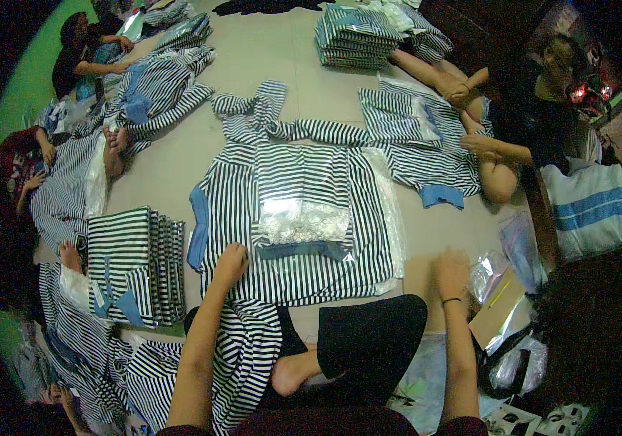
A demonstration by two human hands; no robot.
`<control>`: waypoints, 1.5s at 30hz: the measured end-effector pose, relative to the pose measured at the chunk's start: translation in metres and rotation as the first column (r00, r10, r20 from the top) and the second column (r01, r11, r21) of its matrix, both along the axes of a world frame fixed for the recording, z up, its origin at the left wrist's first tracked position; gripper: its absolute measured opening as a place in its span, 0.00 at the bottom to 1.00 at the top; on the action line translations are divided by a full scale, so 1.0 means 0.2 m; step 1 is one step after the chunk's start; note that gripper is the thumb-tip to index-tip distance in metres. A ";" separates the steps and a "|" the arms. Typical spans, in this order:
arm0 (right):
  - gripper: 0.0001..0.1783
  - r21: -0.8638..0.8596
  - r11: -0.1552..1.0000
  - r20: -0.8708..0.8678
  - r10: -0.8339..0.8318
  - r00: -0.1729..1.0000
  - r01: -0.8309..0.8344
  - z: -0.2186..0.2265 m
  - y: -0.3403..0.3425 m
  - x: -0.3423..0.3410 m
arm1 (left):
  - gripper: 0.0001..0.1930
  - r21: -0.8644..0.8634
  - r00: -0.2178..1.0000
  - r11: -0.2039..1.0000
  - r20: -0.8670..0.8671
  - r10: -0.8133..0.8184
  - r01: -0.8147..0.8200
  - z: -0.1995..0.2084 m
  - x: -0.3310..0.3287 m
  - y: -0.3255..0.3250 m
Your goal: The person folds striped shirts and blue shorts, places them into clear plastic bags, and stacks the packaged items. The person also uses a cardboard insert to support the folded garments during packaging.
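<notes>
A black-and-white striped shirt (216,196) with blue trim lies spread on the floor before me. On top of it rests a folded striped garment in a clear plastic bag (303,182), lace and a blue edge toward me. My left hand (232,263) is over the shirt's near left part, beside the bag's lower left corner, its fingers curled closed; whatever is in them is hidden. Out to the right, my right hand (452,272) is smeared by motion above the floor, apart from the shirt and near some clear plastic packaging (486,275).
A stack of bagged striped garments (136,265) stands at left, another stack (358,40) at the far right. Loose striped cloth (242,349) covers my lap's left side. Co-workers sit along both sides, striped garments around them. A white sack with a blue band (590,211) stands at right.
</notes>
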State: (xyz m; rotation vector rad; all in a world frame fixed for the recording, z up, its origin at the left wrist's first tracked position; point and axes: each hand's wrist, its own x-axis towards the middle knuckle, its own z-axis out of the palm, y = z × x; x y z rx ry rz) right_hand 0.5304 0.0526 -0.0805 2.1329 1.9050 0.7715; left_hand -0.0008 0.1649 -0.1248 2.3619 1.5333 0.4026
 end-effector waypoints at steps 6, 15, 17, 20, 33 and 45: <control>0.08 0.086 0.715 -0.604 0.591 0.534 -0.694 -0.12 0.40 -0.66 | 0.08 -0.128 0.993 0.989 0.099 -0.066 0.079 0.04 0.03 0.01; 0.06 -0.048 0.590 -0.745 0.517 0.422 -0.806 -0.17 0.46 -0.76 | 0.09 0.099 0.809 0.806 -0.155 -0.567 0.584 0.00 -0.05 0.10; 0.06 0.085 0.580 -0.774 0.551 0.313 -0.810 -0.16 0.46 -0.75 | 0.10 0.023 0.777 0.784 -0.159 -0.610 0.620 0.04 -0.04 0.13; 0.08 -0.057 0.695 -0.958 0.162 0.234 -0.716 -0.14 0.44 -0.74 | 0.10 -0.118 0.820 0.814 -0.006 -0.573 0.568 0.11 -0.01 0.14; 0.12 -0.157 0.988 -0.969 -0.152 0.196 -0.010 -0.32 0.43 -0.87 | 0.08 -0.252 0.618 0.766 0.468 0.632 -0.592 -0.04 0.36 -0.02; 0.14 -0.458 0.876 -0.665 -0.450 0.596 0.150 -0.26 0.62 -0.99 | 0.07 -0.137 0.628 0.633 0.085 0.774 -0.762 -0.12 0.44 0.09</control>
